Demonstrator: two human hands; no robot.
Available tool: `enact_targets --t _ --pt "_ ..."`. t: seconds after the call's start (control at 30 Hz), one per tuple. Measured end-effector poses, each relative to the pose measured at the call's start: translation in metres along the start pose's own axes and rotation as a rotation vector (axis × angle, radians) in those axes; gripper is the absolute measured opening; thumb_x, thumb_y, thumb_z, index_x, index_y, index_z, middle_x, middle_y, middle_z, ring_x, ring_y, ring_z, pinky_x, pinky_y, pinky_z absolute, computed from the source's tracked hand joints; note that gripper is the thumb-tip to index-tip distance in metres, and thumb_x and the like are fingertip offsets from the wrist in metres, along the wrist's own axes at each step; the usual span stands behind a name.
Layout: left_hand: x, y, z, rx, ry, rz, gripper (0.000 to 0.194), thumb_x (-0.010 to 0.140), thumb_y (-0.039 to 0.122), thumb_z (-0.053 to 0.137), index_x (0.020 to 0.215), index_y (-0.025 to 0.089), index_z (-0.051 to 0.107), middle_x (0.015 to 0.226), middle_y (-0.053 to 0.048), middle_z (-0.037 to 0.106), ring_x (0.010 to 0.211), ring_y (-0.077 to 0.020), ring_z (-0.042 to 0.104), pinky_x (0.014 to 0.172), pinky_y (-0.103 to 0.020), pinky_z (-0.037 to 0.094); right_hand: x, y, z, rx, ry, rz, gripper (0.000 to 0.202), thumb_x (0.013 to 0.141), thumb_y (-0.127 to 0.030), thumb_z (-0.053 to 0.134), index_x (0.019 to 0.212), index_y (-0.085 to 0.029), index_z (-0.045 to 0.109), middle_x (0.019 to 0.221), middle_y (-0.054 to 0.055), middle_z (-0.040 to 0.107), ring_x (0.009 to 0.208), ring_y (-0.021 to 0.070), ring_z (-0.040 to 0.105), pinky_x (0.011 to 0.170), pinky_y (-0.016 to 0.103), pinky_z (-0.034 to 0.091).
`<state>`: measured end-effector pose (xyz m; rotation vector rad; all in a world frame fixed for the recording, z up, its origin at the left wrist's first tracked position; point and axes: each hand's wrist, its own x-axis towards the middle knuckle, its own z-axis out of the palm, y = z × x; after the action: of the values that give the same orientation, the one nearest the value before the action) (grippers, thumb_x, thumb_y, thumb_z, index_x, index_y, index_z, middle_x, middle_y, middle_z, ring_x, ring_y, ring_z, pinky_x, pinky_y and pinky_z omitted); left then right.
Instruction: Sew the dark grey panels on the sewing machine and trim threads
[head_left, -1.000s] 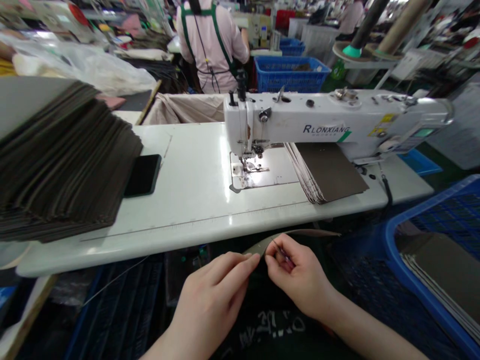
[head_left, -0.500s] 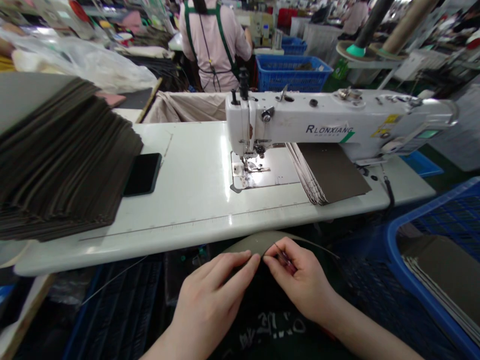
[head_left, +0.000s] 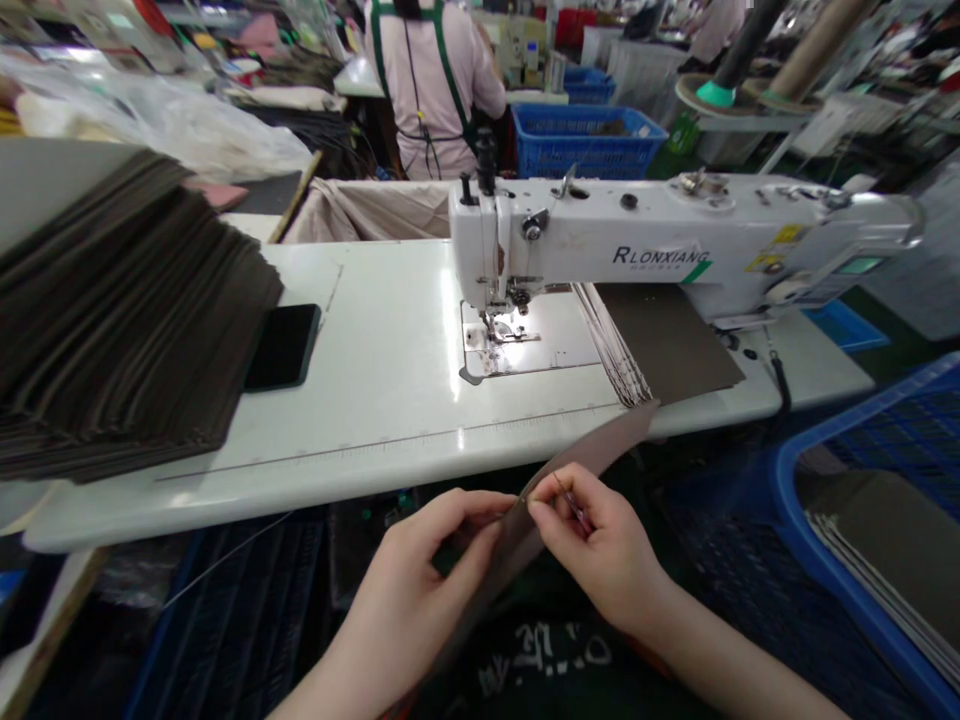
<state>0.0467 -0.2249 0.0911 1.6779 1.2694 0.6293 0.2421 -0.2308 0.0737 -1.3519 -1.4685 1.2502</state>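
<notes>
A thin grey-brown fabric panel (head_left: 604, 447) is held on edge in front of the sewing table, slanting up to the right. My left hand (head_left: 427, 570) pinches its upper edge between thumb and fingers. Close beside it, my right hand (head_left: 600, 545) is closed, its fingertips at the same edge. A small dark reddish tool (head_left: 578, 514) lies within the curled fingers of that hand. Behind the hands stands a white sewing machine (head_left: 585, 240), with a stack of brown panels (head_left: 671, 335) under its arm.
A tall stack of dark panels (head_left: 127, 320) and a black phone (head_left: 283, 347) lie on the white table (head_left: 375, 380) at left. A blue basket (head_left: 787, 490) with panels stands at right. Ahead, a person (head_left: 442, 80) faces away.
The panel has turned from lying flatter to standing on edge, its paler side now showing and its far end near the table edge. My left hand's fingers have shifted along with it.
</notes>
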Motion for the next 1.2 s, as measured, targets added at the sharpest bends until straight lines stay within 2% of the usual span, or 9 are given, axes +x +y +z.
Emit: enact_targets --t 0.1,0.23,0.37,0.6,0.73,0.93,1.2 --pt "0.003 0.000 -0.004 -0.172 -0.083 -0.145 0.025 0.093 0.031 0.057 0.117 0.029 0.065 0.097 0.002 0.071 0.087 -0.0151 0.066 0.074 -0.024 0.051 -0.001 -0.002 -0.003 -0.066 0.006 -0.011 0.011 0.092 -0.030 0.057 0.090 -0.019 0.059 0.067 -0.005 0.048 0.058 0.0066 0.043 0.054 0.017 0.036" --pt "0.003 -0.005 -0.003 -0.230 -0.079 -0.169 0.027 0.091 0.033 0.059 0.116 0.028 0.066 0.099 0.000 0.071 0.093 -0.0182 0.065 0.077 -0.026 0.051 -0.002 -0.005 -0.006 -0.195 -0.009 -0.044 0.012 0.092 -0.031 0.057 0.091 -0.019 0.061 0.070 -0.004 0.054 0.061 0.0074 0.048 0.058 0.018 0.038" --pt "0.001 -0.004 0.002 -0.110 -0.020 -0.071 0.024 0.093 0.028 0.056 0.114 0.028 0.067 0.101 -0.001 0.070 0.094 -0.0180 0.065 0.082 -0.028 0.051 -0.001 -0.008 -0.007 -0.284 -0.021 -0.078 0.012 0.092 -0.030 0.056 0.089 -0.019 0.060 0.071 -0.003 0.057 0.062 0.0083 0.051 0.059 0.020 0.037" --pt "-0.004 -0.002 0.009 0.082 0.042 0.190 0.032 0.095 0.018 0.051 0.123 0.029 0.062 0.100 -0.002 0.064 0.088 -0.0132 0.063 0.075 -0.022 0.052 0.002 -0.006 -0.002 -0.382 0.020 -0.136 0.009 0.087 -0.024 0.055 0.080 -0.019 0.053 0.063 -0.004 0.050 0.057 0.0086 0.047 0.055 0.021 0.033" --pt "-0.004 -0.004 0.010 0.093 0.041 0.206 0.035 0.095 0.017 0.050 0.126 0.030 0.060 0.101 -0.001 0.064 0.089 -0.0126 0.063 0.076 -0.022 0.053 0.003 -0.004 0.001 -0.322 0.003 -0.086 0.011 0.086 -0.021 0.053 0.077 -0.019 0.047 0.060 -0.006 0.042 0.053 0.0072 0.039 0.051 0.020 0.030" --pt "0.002 0.000 0.007 -0.004 -0.011 0.072 0.027 0.094 0.022 0.054 0.117 0.029 0.066 0.101 0.000 0.070 0.092 -0.0157 0.066 0.080 -0.027 0.054 0.004 -0.005 0.000 -0.097 -0.070 0.016 0.007 0.084 -0.018 0.053 0.078 -0.019 0.048 0.063 -0.006 0.040 0.054 0.0060 0.036 0.050 0.017 0.030" --pt "0.003 -0.001 0.004 -0.116 -0.067 -0.045 0.029 0.092 0.021 0.054 0.117 0.029 0.067 0.103 -0.001 0.072 0.093 -0.0191 0.067 0.080 -0.031 0.054 0.007 -0.008 -0.006 0.097 -0.147 0.103 0.010 0.082 -0.017 0.054 0.077 -0.018 0.047 0.062 -0.007 0.034 0.054 0.0062 0.030 0.049 0.017 0.027"
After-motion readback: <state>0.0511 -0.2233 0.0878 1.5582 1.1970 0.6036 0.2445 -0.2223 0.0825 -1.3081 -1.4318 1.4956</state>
